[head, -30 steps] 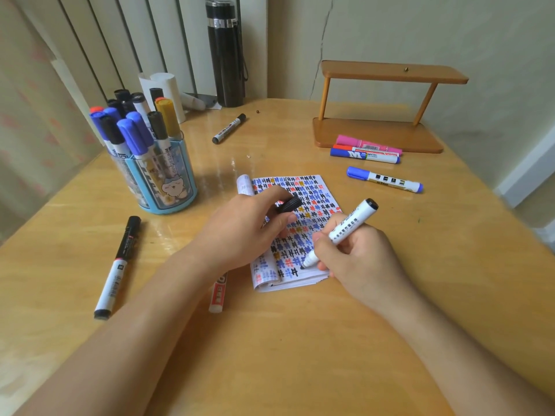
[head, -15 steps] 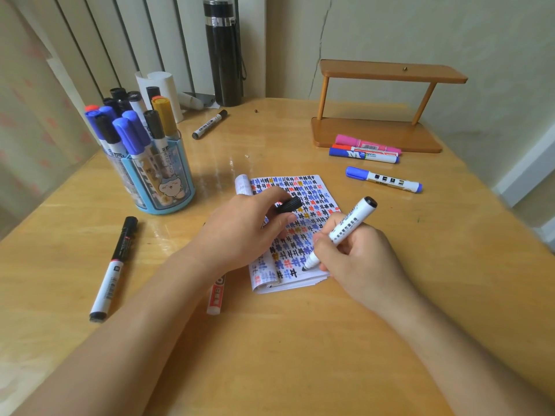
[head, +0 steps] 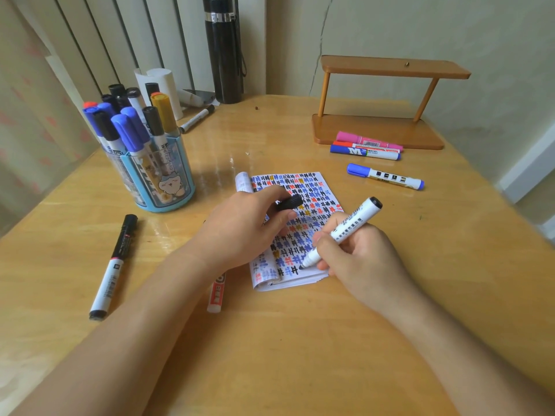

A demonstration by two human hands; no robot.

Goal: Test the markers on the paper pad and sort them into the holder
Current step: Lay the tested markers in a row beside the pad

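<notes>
The right hand (head: 357, 259) grips a white marker (head: 342, 232), its tip touching the paper pad (head: 315, 187) (already crowded with coloured marks). The left hand (head: 243, 229) pinches the black cap (head: 289, 202) over the pad; the holder (head: 163, 181) stands left on the desk (head: 300, 340).

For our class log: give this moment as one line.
step: test | right hand: marker, tip on pad | left hand: cap | holder: part full

Wooden table (head: 360, 340): paper pad (head: 303, 187), holder (head: 168, 187), loose markers (head: 386, 176), rack (head: 378, 130).
</notes>
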